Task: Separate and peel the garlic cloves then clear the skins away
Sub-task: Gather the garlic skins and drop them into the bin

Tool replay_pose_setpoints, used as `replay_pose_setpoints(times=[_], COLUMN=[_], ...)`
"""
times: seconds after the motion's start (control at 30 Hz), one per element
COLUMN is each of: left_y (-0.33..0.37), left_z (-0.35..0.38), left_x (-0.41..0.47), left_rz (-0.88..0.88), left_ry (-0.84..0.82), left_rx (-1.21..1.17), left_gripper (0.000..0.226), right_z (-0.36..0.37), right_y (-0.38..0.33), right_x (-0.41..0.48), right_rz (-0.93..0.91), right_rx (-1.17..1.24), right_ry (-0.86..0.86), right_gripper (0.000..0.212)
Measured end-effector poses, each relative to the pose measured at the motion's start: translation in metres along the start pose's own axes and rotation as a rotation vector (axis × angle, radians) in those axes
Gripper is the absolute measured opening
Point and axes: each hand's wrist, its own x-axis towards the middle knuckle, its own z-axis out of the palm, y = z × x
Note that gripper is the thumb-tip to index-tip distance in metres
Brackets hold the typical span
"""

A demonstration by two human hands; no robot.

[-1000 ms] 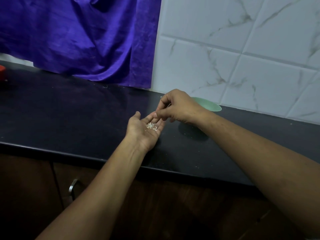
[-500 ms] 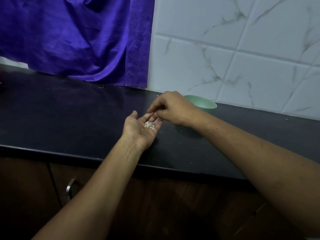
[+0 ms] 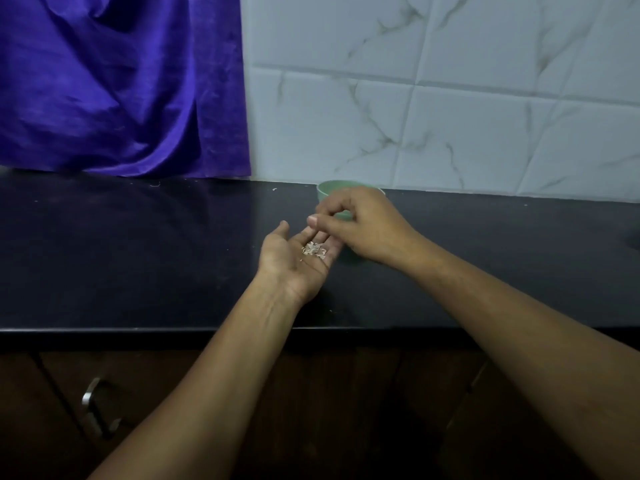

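Note:
My left hand (image 3: 294, 261) lies palm up over the black counter (image 3: 138, 254), its fingers relaxed, with a small heap of pale garlic skins (image 3: 314, 249) on the palm near the fingers. My right hand (image 3: 360, 225) hovers just above the left fingertips, its thumb and fingers curled together as in a pinch; whether a skin sits between them is too small to tell. A light green bowl (image 3: 327, 188) stands behind the right hand by the wall, mostly hidden by it. No garlic cloves show.
A purple curtain (image 3: 117, 84) hangs at the back left down to the counter. White marbled tiles (image 3: 450, 98) cover the wall behind. Tiny skin flecks (image 3: 274, 189) lie near the wall. Below the counter edge is a dark cabinet with a metal handle (image 3: 91, 398).
The view has shifted so the scene sits more level and central. My right hand has lifted slightly from the left palm; the heap of skins stays on the palm.

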Motion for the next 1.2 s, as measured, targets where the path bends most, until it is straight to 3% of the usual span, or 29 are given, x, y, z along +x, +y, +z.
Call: replay_pose_setpoints(times=[0.07,0.33,0.47,0.57,0.9,1.2], left_y=[-0.021,-0.152,-0.241,-0.308,-0.474,-0.546], left_z=[0.009,0.052,0.054,0.039,-0.090,-0.175], left_x=[0.000,-0.021,-0.037,-0.045,-0.020,0.018], left_rz=[-0.049,-0.331,-0.537,-0.681,-0.965,-1.027], left_ry=[-0.024,-0.136,-0.172,-0.152,0.227,0.364], left_rx=[-0.003,0.107,0.203,0.294,0.629,0.873], left_gripper=[0.065,0.055,0.050,0.048,0.059,0.072], right_z=[-0.013,-0.076,-0.099,-0.097,0.004,0.068], right_y=[0.014,0.068,0.096,0.121,0.238,0.287], right_x=[-0.021,-0.149,-0.238,-0.307,-0.481,-0.526], right_rz=[0.039,0.382,0.536,0.718,1.398,1.793], right_rx=[0.126,0.786,0.899,0.914,1.169,1.256], right_ry=[0.079,0.691,0.971,1.079,1.112,0.984], right_gripper=[0.018,0.027,0.027,0.026,0.021,0.032])
